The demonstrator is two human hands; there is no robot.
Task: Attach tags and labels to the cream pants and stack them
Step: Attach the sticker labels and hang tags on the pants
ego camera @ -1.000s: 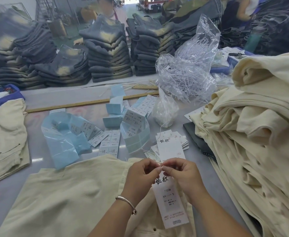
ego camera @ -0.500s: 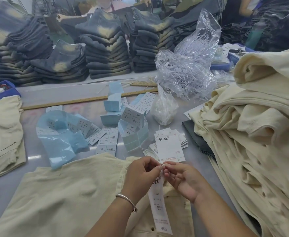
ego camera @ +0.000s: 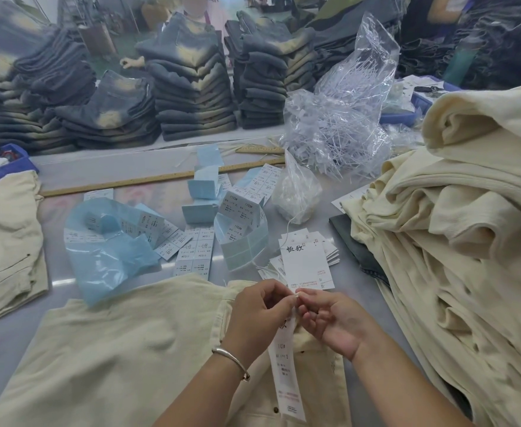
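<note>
Pinching a thin white string [ego camera: 296, 294] between both fingertips, the left hand [ego camera: 260, 315] and right hand [ego camera: 333, 322] suspend a rectangular paper tag [ego camera: 287, 374] over flat, woven cream pants [ego camera: 114, 359] on the tabletop [ego camera: 10, 340].

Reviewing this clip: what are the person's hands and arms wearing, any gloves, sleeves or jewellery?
No gloves on either hand, and no sleeves in view: both forearms are bare. The left hand has a plain silver metal bangle at its wrist. The right hand shows no jewellery at all.
</note>
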